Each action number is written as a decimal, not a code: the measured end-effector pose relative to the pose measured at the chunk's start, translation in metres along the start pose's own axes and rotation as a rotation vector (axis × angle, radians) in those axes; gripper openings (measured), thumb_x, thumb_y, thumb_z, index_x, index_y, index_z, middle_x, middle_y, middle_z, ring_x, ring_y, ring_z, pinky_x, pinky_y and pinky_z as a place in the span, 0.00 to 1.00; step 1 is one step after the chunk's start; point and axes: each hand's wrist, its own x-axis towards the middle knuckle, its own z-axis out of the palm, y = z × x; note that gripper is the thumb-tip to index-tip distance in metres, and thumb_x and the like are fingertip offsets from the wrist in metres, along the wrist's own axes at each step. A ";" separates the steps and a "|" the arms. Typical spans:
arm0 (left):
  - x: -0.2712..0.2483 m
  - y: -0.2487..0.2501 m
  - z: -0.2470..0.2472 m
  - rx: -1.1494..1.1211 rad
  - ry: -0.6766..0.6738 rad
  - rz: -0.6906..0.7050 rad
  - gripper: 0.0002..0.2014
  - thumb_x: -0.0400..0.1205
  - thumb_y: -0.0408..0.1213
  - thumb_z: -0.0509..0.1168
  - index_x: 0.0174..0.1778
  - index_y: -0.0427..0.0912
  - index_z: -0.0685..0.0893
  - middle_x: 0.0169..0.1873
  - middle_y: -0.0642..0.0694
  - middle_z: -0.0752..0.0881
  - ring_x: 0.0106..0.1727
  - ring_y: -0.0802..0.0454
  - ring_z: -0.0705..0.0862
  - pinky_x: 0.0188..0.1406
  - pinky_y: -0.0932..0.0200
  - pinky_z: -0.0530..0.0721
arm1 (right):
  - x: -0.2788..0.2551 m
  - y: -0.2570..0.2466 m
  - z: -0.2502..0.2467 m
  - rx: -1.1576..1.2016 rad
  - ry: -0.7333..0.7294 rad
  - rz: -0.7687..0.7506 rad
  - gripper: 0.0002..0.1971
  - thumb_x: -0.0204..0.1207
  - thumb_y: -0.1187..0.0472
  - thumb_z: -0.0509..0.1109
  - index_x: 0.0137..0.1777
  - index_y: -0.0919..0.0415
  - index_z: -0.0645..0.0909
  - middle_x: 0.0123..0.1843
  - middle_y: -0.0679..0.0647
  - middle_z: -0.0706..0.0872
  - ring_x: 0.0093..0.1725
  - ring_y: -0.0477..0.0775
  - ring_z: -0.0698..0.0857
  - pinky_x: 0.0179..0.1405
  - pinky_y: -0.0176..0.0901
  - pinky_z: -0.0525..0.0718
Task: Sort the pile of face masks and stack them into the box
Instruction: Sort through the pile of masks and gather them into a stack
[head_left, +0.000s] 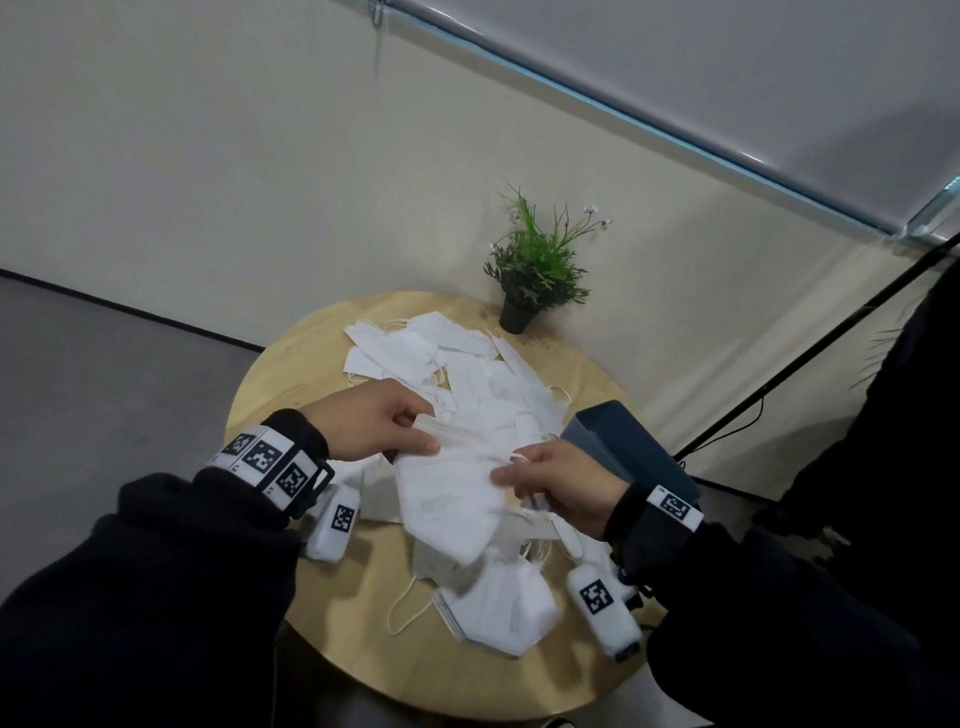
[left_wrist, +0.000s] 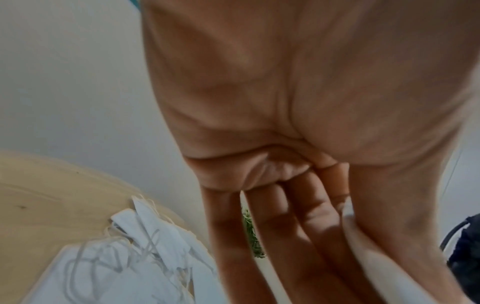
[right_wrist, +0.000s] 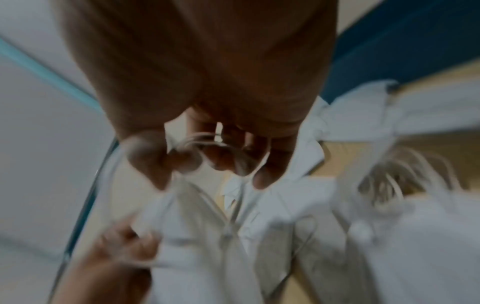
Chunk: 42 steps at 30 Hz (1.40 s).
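Observation:
A pile of white folded face masks (head_left: 467, 364) covers the middle of a round wooden table (head_left: 291, 374). Both hands hold a small stack of masks (head_left: 447, 493) above the table's centre. My left hand (head_left: 384, 426) pinches the stack's upper left edge between thumb and fingers. My right hand (head_left: 550, 483) pinches its right end, with ear loops (right_wrist: 205, 139) caught around the fingers (right_wrist: 262, 181). A dark blue box (head_left: 623, 447) stands open just behind the right hand. Another neat stack of masks (head_left: 498, 608) lies near the table's front edge.
A small potted plant (head_left: 535, 270) stands at the table's far edge by the wall. A dark stand pole (head_left: 810, 353) slants at the right. A loose mask pile (left_wrist: 124, 257) lies left of my left hand in the left wrist view.

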 end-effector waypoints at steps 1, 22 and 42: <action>-0.001 -0.001 0.000 0.020 -0.007 -0.017 0.18 0.83 0.37 0.76 0.27 0.51 0.82 0.22 0.57 0.78 0.28 0.58 0.79 0.38 0.62 0.81 | -0.002 0.000 -0.003 0.209 0.017 0.031 0.17 0.81 0.70 0.72 0.30 0.62 0.76 0.32 0.59 0.77 0.30 0.51 0.79 0.32 0.40 0.82; -0.011 0.002 0.161 0.504 -0.131 -0.441 0.21 0.78 0.59 0.70 0.29 0.46 0.79 0.29 0.51 0.88 0.31 0.51 0.86 0.30 0.58 0.78 | -0.016 0.114 -0.036 0.126 0.486 0.150 0.10 0.76 0.61 0.81 0.53 0.60 0.85 0.43 0.60 0.90 0.40 0.57 0.87 0.40 0.51 0.88; 0.145 0.012 0.128 0.881 0.058 -0.196 0.07 0.81 0.47 0.72 0.48 0.49 0.89 0.44 0.47 0.89 0.49 0.43 0.88 0.41 0.56 0.81 | -0.040 0.172 -0.011 -0.333 0.166 0.090 0.15 0.69 0.42 0.83 0.48 0.42 0.81 0.53 0.41 0.90 0.53 0.46 0.87 0.53 0.42 0.86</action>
